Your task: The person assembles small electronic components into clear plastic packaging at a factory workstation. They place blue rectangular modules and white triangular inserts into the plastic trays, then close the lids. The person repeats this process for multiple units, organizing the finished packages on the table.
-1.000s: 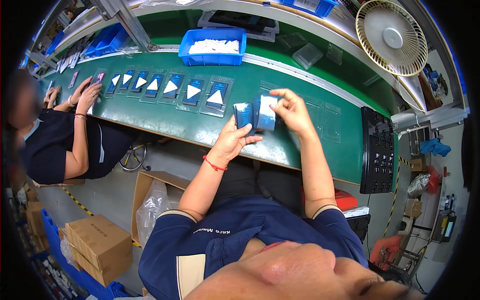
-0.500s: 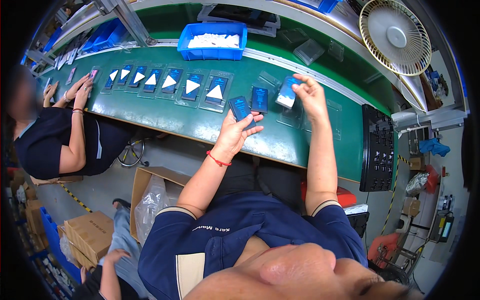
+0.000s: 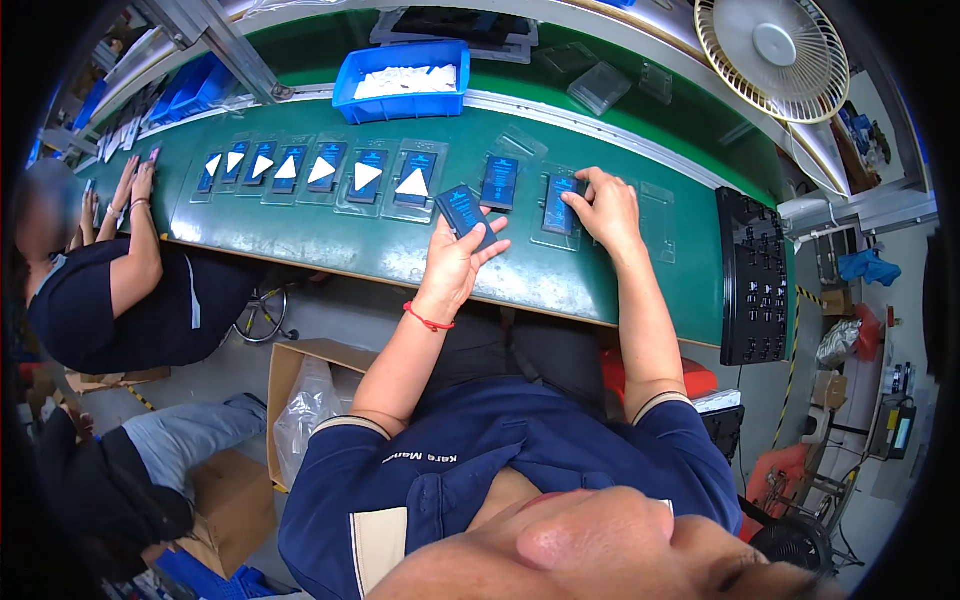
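My left hand (image 3: 452, 262) holds a small stack of flat dark-blue phone batteries (image 3: 463, 214) above the table's near edge, thumb on top. My right hand (image 3: 612, 212) has thumb and forefinger on another phone battery (image 3: 556, 212), which lies in a clear plastic tray (image 3: 551, 241). Between the hands, one more battery (image 3: 499, 184) rests at a second clear tray. To the left runs a row of several trayed batteries, each bearing a white triangular piece (image 3: 412, 184). A bare clear tray (image 3: 658, 222) lies right of my right hand.
A blue bin (image 3: 400, 106) of white pieces stands at the back of the green table (image 3: 330, 232). A black rack (image 3: 756, 285) sits at its right end, below a fan (image 3: 773, 48). A co-worker (image 3: 120, 290) works at the left; another person (image 3: 110, 480) is lower left.
My right hand has lowered its battery into the clear tray. My left hand still holds its stack. The person at the lower left has moved, and the whole view has shifted slightly.
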### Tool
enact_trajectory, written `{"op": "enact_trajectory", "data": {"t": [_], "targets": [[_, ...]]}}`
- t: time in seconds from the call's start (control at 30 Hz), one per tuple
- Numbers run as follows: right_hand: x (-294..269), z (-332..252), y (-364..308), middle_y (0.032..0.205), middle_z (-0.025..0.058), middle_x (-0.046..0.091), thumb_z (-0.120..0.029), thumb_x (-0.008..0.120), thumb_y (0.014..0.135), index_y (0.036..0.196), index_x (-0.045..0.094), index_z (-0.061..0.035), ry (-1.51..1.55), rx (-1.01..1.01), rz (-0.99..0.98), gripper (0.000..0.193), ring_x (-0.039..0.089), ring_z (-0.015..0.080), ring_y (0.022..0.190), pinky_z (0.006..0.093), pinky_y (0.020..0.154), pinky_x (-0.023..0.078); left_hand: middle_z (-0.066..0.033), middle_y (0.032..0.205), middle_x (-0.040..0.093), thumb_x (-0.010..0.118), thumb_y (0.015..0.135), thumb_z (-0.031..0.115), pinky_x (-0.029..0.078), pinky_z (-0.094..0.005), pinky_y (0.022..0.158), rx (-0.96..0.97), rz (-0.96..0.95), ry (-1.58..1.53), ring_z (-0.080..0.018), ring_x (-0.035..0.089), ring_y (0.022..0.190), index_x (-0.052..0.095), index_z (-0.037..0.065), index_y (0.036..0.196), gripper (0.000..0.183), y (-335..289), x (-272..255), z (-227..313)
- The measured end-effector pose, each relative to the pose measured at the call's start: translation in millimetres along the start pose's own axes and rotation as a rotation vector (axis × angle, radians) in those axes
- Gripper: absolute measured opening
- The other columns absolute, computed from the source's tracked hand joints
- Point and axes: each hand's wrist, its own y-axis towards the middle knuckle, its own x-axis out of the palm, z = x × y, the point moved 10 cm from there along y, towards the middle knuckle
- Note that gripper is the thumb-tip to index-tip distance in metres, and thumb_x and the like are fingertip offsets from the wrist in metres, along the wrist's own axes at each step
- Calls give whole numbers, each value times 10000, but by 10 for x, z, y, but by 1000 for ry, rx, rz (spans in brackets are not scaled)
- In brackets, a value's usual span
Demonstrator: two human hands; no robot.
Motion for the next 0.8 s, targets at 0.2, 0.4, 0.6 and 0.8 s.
{"op": "enact_trajectory", "data": {"t": [0.2,0.4,0.6,0.8], "targets": [[50,-674,168,886,89,670,-416,772,730,1032,681,-74,78,-230,76,466,593,288,900,416,814,432,-160,1318,469,498,943,-32,582,-434,819,216,102,100,-308,587,1114,340,51,1346,440,-9,-33,163],[535,-889,477,1038,165,659,-477,829,627,1028,671,-47,25,-193,-179,609,578,319,1043,416,902,422,-121,1329,443,474,952,-22,589,-389,725,138,21,177,-268,633,1013,324,47,1365,445,363,-88,293],[741,-382,630,795,95,690,-230,809,723,907,688,-27,626,39,-310,300,642,172,728,312,693,503,-131,1314,462,479,943,-25,589,-399,710,146,28,209,-286,633,991,348,51,1351,435,307,-88,294],[612,-25,732,749,41,684,-113,757,792,915,678,-11,754,182,-61,178,605,81,680,248,622,486,-131,1323,438,454,942,-33,587,-350,682,137,39,220,-250,621,975,348,52,1358,438,305,-75,270]]}}
